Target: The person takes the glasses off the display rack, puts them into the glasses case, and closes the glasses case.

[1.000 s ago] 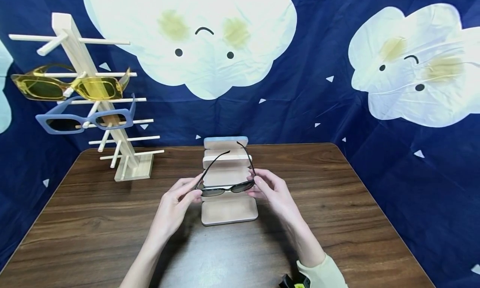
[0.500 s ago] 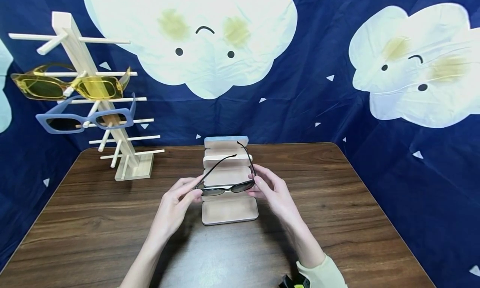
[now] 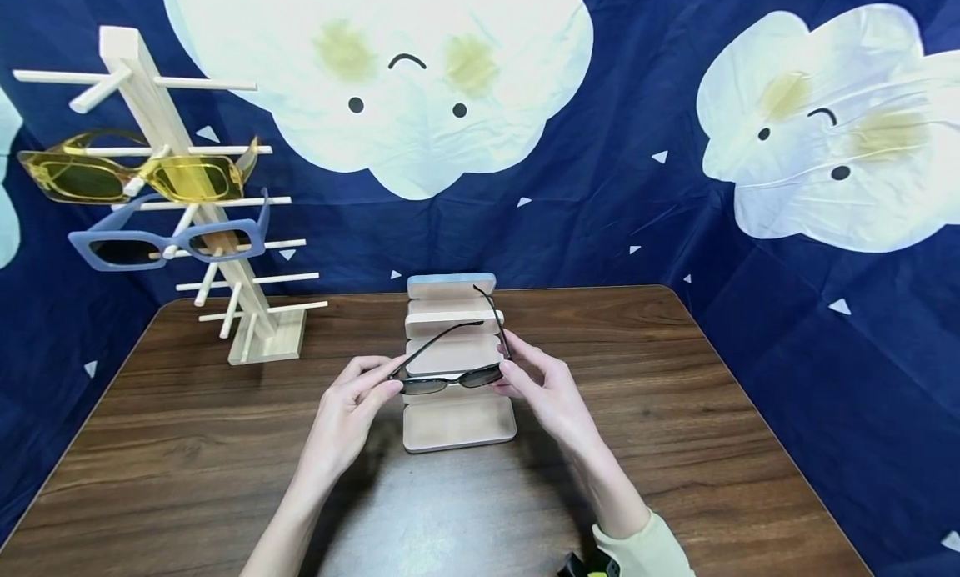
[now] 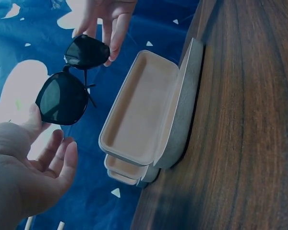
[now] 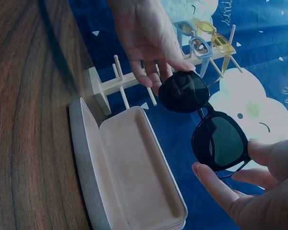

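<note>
Dark-lensed black sunglasses [image 3: 424, 386] are held up in front of me between both hands, their temples pointing away. My left hand [image 3: 341, 414] pinches the left end of the frame, thumb in front and fingers by the hinge. At the other end, my right hand [image 3: 551, 393] grips the frame corner near the right hinge. The left temple [image 3: 444, 335] slants inward, its tip close to the right temple. In the left wrist view, the lenses [image 4: 62, 98] hang well above the table. Beneath the sunglasses, an open glasses case [image 3: 459, 424] with a pinkish lining lies on the table.
Behind the front case stands another open glasses case [image 3: 442, 283] with a blue edge. To the left rises a wooden peg rack [image 3: 161, 114] bearing yellow sunglasses [image 3: 197, 178] and blue sunglasses [image 3: 123, 252]. A dark blue cloth [image 3: 637, 118] with clouds hangs behind the table [image 3: 187, 460].
The left temple of the sunglasses has swung inward, its tip moving right and toward me. The right fingers have shifted slightly along the frame; the left hand stays nearly still.
</note>
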`<move>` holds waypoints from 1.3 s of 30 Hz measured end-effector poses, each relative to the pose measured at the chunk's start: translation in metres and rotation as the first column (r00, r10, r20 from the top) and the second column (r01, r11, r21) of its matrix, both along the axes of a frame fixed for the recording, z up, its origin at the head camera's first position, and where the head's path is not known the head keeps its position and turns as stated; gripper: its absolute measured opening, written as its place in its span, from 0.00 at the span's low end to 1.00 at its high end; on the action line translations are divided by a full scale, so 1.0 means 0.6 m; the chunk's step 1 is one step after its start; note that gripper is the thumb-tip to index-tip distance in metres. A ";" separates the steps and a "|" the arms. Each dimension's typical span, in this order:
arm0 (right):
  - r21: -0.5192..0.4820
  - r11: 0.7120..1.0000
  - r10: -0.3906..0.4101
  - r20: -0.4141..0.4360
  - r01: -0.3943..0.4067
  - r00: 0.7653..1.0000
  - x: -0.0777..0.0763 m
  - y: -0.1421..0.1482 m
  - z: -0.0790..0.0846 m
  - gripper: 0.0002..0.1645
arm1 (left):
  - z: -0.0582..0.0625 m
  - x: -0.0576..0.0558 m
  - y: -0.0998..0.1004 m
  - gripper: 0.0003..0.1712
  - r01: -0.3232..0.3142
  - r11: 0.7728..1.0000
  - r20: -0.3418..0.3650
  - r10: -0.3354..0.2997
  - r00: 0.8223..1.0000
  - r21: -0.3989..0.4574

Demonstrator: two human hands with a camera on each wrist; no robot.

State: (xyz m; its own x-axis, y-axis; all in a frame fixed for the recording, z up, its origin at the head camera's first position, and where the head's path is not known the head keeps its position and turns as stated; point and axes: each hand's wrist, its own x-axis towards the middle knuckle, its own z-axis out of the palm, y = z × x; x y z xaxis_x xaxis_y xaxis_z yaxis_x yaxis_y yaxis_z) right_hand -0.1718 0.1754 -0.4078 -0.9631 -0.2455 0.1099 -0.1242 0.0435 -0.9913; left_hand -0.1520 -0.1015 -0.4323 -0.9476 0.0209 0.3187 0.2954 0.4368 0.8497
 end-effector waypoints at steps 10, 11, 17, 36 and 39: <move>0.018 1.000 -0.015 -0.013 0.016 1.000 0.000 -0.002 -0.001 0.31 | 0.001 0.001 0.000 0.16 0.012 1.000 -0.009 -0.012 1.000 0.000; 0.019 1.000 -0.018 -0.011 0.019 1.000 0.000 -0.002 0.000 0.31 | 0.000 0.001 -0.001 0.16 0.015 1.000 -0.011 -0.015 1.000 0.002; 0.029 0.999 -0.034 -0.006 0.034 0.999 0.002 -0.001 0.001 0.30 | 0.000 0.001 -0.001 0.15 0.041 0.999 -0.025 -0.040 0.999 0.024; 0.034 0.999 0.009 -0.031 -0.008 0.999 0.003 0.002 0.004 0.30 | 0.003 0.001 -0.006 0.14 0.102 0.994 -0.046 -0.100 0.994 0.046; 0.039 0.999 0.011 -0.025 -0.010 1.000 0.003 0.003 0.004 0.30 | 0.003 0.001 -0.006 0.14 0.108 0.993 -0.049 -0.105 0.993 0.052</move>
